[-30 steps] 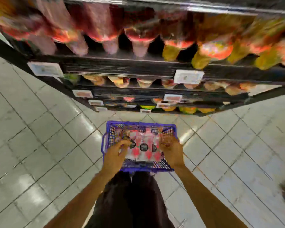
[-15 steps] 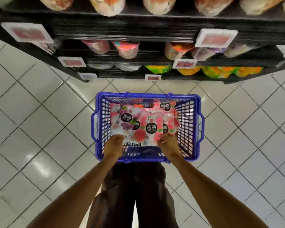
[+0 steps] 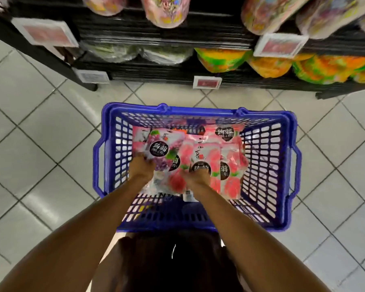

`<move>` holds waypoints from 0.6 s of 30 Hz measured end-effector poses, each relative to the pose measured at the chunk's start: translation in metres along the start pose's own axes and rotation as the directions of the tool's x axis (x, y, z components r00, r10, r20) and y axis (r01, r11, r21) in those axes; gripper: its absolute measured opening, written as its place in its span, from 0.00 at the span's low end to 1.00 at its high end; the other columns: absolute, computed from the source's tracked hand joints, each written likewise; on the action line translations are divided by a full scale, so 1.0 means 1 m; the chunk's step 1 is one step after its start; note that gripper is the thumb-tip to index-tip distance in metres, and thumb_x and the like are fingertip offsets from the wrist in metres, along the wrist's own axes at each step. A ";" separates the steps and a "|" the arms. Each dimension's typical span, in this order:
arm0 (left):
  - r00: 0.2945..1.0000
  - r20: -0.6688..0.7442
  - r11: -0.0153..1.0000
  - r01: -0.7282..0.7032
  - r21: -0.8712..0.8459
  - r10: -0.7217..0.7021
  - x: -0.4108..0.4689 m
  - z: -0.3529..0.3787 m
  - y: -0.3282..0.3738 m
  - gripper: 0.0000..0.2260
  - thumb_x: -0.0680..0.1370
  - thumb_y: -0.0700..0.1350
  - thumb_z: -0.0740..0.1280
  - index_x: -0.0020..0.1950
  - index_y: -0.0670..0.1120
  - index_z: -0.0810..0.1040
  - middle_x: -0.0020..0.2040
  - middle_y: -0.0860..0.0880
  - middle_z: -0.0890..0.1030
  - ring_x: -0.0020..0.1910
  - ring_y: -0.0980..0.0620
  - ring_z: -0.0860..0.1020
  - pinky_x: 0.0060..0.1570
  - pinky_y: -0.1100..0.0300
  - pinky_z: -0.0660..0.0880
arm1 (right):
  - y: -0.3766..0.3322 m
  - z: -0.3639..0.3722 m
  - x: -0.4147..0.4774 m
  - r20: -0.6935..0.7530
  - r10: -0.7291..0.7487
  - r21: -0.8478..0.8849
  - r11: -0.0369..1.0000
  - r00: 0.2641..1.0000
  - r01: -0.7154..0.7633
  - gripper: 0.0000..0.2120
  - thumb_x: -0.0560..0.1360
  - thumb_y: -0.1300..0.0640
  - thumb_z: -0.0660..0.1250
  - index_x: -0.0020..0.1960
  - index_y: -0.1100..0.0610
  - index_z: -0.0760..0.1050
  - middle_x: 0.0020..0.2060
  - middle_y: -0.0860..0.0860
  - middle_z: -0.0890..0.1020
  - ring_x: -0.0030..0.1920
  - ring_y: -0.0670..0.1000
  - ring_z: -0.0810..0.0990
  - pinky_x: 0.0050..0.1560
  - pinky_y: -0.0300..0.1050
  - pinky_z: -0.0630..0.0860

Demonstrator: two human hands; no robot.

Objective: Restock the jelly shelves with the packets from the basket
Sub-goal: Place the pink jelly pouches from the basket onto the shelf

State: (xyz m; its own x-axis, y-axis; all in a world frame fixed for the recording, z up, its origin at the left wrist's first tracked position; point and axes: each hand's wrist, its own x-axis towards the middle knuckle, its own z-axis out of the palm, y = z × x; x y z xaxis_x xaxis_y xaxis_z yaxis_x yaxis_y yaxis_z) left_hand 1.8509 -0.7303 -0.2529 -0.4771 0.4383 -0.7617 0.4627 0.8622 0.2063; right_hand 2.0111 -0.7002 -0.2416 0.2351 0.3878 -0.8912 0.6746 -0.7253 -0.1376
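At the pick-up step of the restocking, judging from the scene. On the tiled floor [image 3: 30, 144], just in front of the jelly shelves [image 3: 156, 32]: a blue basket [image 3: 263, 157] with a loose pile of jelly packets [image 3: 230, 144] lying inside. Both arms reaching down into it. Left hand [image 3: 140, 168] gripping the lower edge of a purple grape packet [image 3: 162, 147], fingers curled tight on it, the packet tilted up from the pile. Right hand [image 3: 198, 178] close beside, fingers curled onto the lower edge of a pink peach packet [image 3: 200, 153], tips hidden under the foil. Many packets left in the basket, so probably much of the work ahead.

Next, by estimation: lifting both packets clear of the basket wall without dragging the neighbours along, then finding the matching row. Hard to say which row: only large bags [image 3: 221, 60] and a price tag [image 3: 207, 82] visible on the lower shelves, all blurred.
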 end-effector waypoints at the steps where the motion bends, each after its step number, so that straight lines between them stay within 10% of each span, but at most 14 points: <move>1: 1.000 0.007 1.000 -0.001 0.007 0.001 0.004 0.004 0.001 0.18 0.79 0.49 0.67 0.62 0.37 0.74 0.57 0.37 0.80 0.55 0.38 0.79 0.49 0.50 0.75 | -0.001 0.004 0.003 0.033 0.019 0.049 0.999 0.999 -0.021 0.16 0.73 0.48 0.73 0.50 0.60 0.76 0.32 0.47 0.72 0.32 0.46 0.73 0.24 0.36 0.68; 7: 0.969 0.213 0.947 0.182 -0.264 -0.127 0.018 0.005 0.001 0.21 0.70 0.43 0.77 0.58 0.34 0.79 0.53 0.39 0.82 0.52 0.41 0.81 0.48 0.55 0.77 | 0.007 0.003 0.007 0.128 -0.053 -0.005 0.999 0.990 0.054 0.15 0.68 0.48 0.77 0.39 0.55 0.74 0.33 0.47 0.77 0.34 0.46 0.76 0.29 0.37 0.70; 11: 0.917 0.376 0.875 0.284 -0.391 -0.129 -0.007 -0.012 0.000 0.26 0.69 0.37 0.77 0.65 0.35 0.74 0.60 0.43 0.79 0.61 0.43 0.77 0.60 0.56 0.74 | 0.014 -0.003 -0.020 0.294 -0.167 0.349 0.935 0.941 0.057 0.06 0.71 0.61 0.72 0.46 0.54 0.78 0.37 0.48 0.84 0.39 0.46 0.82 0.33 0.34 0.74; 18: 0.936 0.333 0.806 0.110 -0.582 0.112 -0.089 -0.055 0.003 0.23 0.60 0.34 0.82 0.50 0.44 0.79 0.53 0.49 0.75 0.54 0.49 0.75 0.62 0.50 0.73 | 0.041 -0.053 -0.093 0.224 -0.286 0.586 0.803 0.932 0.105 0.22 0.71 0.68 0.68 0.60 0.49 0.73 0.42 0.49 0.83 0.45 0.53 0.81 0.49 0.50 0.80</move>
State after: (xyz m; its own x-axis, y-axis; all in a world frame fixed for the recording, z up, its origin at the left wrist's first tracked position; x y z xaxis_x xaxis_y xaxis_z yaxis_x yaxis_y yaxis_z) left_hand 1.8536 -0.7523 -0.1505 -0.1462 0.4224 -0.8945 -0.1143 0.8910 0.4394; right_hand 2.0545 -0.7357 -0.1415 -0.1304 0.4412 -0.8879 0.1564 -0.8752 -0.4578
